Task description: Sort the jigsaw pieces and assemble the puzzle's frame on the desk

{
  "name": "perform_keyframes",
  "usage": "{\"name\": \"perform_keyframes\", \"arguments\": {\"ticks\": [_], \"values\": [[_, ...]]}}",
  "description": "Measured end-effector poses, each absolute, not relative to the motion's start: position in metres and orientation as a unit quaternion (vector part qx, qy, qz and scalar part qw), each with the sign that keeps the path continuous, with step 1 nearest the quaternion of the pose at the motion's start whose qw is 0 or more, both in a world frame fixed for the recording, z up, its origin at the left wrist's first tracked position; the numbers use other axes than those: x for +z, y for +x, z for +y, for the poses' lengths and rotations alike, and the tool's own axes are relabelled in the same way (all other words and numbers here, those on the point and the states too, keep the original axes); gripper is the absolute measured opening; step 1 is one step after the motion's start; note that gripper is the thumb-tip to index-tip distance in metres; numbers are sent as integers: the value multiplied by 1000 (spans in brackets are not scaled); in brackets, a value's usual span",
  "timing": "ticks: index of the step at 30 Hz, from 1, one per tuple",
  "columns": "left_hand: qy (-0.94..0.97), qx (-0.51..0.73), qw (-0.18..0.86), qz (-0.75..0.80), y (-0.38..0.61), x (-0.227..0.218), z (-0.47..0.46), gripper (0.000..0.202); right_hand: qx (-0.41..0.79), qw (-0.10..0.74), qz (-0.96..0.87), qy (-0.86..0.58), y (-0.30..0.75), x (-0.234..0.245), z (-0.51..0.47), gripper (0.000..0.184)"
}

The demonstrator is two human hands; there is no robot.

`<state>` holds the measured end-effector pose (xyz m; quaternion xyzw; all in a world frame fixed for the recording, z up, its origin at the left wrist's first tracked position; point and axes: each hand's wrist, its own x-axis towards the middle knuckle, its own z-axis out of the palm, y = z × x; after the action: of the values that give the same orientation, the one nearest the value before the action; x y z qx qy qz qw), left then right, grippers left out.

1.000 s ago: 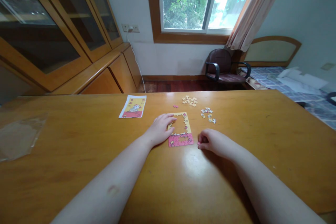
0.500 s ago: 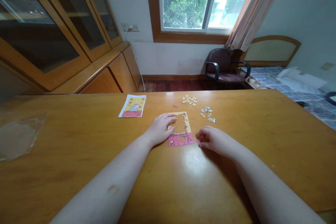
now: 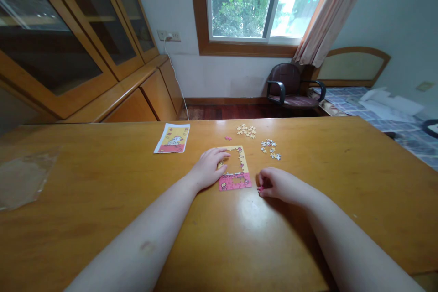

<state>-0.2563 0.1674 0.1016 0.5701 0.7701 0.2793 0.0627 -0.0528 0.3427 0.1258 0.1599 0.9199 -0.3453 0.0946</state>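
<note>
A partly assembled jigsaw puzzle, yellow above and pink below, lies flat on the table with gaps in its middle and pink part. My left hand rests on its left edge, fingers spread over the border. Just right of the puzzle, my right hand pinches a small pink puzzle piece between thumb and fingers. Beyond the puzzle lie a single pink piece, a cluster of yellow pieces and a group of whitish pieces.
A picture card of a white animal lies at the back left of the wooden table. At far left is a clear plastic bag. Past the table's far edge stand an armchair and a bed; a cabinet is at left.
My right hand's fingers have closed more tightly round the pink piece, which now appears tilted in the pinch. My left hand and the puzzle have stayed in place.
</note>
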Motion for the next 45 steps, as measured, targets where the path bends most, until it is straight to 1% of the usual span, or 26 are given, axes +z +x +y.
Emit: {"name": "perform_keyframes", "arguments": {"ticks": [4,7,11,15,18,24,26,29,32,34,42,45], "values": [[588,279,45,758,-256,103,167,31,-385,94,905,156,-54,130,339,11],[628,263,10,732,-249,109,167,26,-419,35,892,167,-57,131,333,7],[695,241,-14,677,-237,118,166,19,-459,-55,864,202,-65,123,323,18],[712,251,-31,655,-231,120,166,21,-556,-109,797,209,-75,110,315,24],[708,260,-36,655,-231,120,166,19,-624,-125,742,211,-81,104,311,29],[697,275,-46,661,-231,120,166,15,-657,-136,711,208,-85,100,307,33],[693,281,-46,662,-231,120,166,15,-637,-139,731,202,-84,99,307,30],[687,290,-41,665,-231,120,166,14,-544,-161,801,191,-82,101,308,21],[680,291,-30,672,-232,120,165,15,-440,-197,867,128,-79,105,310,12],[678,291,-21,675,-232,120,166,15,-404,-213,886,75,-77,107,310,7],[669,311,-12,675,-232,124,165,16,-335,-254,907,13,-77,105,313,10],[637,331,-22,696,-236,123,165,16,-295,-237,925,-16,-77,105,312,13]]}}
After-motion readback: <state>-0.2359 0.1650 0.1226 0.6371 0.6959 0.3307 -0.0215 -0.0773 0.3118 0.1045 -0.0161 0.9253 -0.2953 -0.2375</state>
